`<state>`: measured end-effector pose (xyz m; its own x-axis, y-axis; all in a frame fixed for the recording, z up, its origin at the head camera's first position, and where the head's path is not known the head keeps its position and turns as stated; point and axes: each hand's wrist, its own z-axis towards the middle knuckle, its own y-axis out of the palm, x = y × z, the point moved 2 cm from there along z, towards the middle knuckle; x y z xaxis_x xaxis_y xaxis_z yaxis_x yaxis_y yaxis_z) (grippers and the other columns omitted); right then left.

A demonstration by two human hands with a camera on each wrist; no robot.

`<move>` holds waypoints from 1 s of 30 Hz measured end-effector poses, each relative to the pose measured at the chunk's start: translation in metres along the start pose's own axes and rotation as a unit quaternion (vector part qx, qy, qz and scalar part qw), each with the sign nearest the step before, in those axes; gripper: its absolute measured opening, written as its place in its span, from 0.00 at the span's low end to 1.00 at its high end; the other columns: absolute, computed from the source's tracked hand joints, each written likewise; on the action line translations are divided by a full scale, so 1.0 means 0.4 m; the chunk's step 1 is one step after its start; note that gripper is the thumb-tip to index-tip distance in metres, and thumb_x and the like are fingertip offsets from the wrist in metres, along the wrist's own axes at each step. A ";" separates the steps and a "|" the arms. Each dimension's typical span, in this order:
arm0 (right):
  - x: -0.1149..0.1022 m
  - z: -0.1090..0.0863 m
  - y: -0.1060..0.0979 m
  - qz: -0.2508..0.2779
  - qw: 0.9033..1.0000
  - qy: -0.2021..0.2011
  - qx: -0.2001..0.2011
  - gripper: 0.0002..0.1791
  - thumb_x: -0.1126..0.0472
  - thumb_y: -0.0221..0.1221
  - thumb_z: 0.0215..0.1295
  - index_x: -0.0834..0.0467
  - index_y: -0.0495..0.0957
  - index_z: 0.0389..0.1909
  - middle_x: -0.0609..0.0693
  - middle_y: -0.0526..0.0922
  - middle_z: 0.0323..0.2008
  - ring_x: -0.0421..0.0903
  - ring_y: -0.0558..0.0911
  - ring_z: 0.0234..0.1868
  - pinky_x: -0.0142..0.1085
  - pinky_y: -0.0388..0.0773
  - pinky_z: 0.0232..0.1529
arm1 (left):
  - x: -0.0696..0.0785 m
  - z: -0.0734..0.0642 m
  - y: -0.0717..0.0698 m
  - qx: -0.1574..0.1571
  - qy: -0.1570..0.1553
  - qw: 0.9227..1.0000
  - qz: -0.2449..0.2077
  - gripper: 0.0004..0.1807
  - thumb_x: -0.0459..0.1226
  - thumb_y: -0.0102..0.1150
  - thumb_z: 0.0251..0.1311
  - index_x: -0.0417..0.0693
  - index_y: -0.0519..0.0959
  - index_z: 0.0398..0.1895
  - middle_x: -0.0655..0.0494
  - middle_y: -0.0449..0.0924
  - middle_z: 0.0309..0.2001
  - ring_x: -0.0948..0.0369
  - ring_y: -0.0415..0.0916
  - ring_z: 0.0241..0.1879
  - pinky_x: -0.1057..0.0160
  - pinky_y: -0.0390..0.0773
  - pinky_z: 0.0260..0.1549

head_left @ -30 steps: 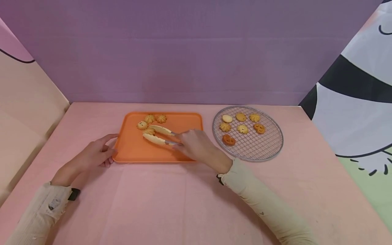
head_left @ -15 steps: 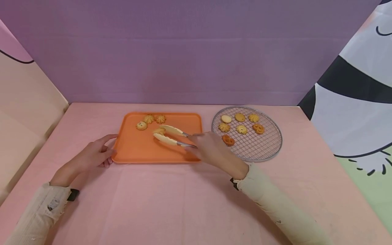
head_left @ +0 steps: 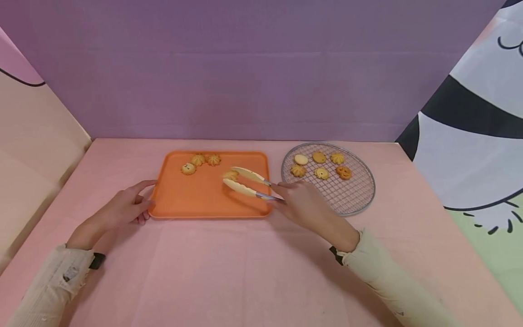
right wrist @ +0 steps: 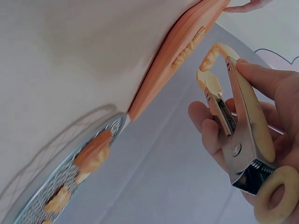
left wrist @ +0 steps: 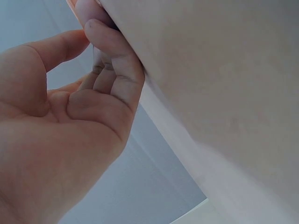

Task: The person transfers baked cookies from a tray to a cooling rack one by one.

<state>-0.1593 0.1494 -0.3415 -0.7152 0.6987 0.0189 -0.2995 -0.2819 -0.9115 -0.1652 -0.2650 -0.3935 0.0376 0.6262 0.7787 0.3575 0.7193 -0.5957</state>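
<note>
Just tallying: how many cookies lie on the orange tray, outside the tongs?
3: one ridged cookie near the far edge, another ridged cookie right of it, one dotted cookie nearer and leftmost. None seem hidden.

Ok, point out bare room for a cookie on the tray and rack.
Orange tray: between left hand and tongs, nearer than the three cookies crowding its far-left corner. Wire rack: between pretzel-shaped cookie and near edge; six visible cookies crowd its far half, and the right hand hides its near left.

Tongs (head_left: 242,187) hold a cookie (head_left: 229,175) above an orange tray (head_left: 192,200).
</note>
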 end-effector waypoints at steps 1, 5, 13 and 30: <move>0.003 -0.006 -0.003 -0.003 1.000 -0.002 0.005 0.19 0.54 0.70 0.61 0.62 0.85 0.47 0.52 0.88 0.37 0.49 0.86 0.29 0.43 0.82 0.28 | 0.000 0.000 0.000 0.000 -0.001 1.000 0.000 0.36 0.31 0.55 0.70 0.40 0.52 0.76 0.49 0.77 0.25 0.55 0.77 0.23 0.63 0.83 0.24; 0.013 -0.028 -0.013 -0.013 1.000 -0.003 0.022 0.20 0.52 0.71 0.59 0.63 0.85 0.45 0.54 0.88 0.37 0.49 0.86 0.29 0.42 0.82 0.25 | -0.001 0.000 0.001 0.000 -0.002 1.000 -0.001 0.36 0.31 0.55 0.70 0.40 0.52 0.76 0.49 0.77 0.26 0.55 0.77 0.24 0.62 0.83 0.25; 0.035 -0.073 -0.033 -0.005 0.999 -0.004 0.052 0.17 0.55 0.73 0.55 0.62 0.85 0.41 0.56 0.87 0.35 0.49 0.85 0.25 0.41 0.80 0.21 | 0.001 0.000 0.001 -0.001 -0.003 1.000 -0.002 0.36 0.31 0.55 0.70 0.41 0.52 0.76 0.49 0.77 0.25 0.55 0.76 0.23 0.63 0.83 0.24; 0.090 -0.193 -0.094 -0.018 0.997 0.061 0.042 0.22 0.58 0.74 0.51 0.64 0.85 0.46 0.61 0.88 0.39 0.55 0.88 0.32 0.47 0.85 0.31 | 0.004 -0.002 0.003 0.005 0.007 1.000 -0.005 0.36 0.30 0.55 0.69 0.38 0.52 0.76 0.49 0.77 0.25 0.56 0.76 0.24 0.63 0.82 0.23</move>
<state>-0.1252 0.2359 -0.3383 -0.6214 0.7835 -0.0035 -0.3791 -0.3045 -0.8738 -0.1640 -0.2634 -0.3929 0.0470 0.6141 0.7878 0.3492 0.7288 -0.5890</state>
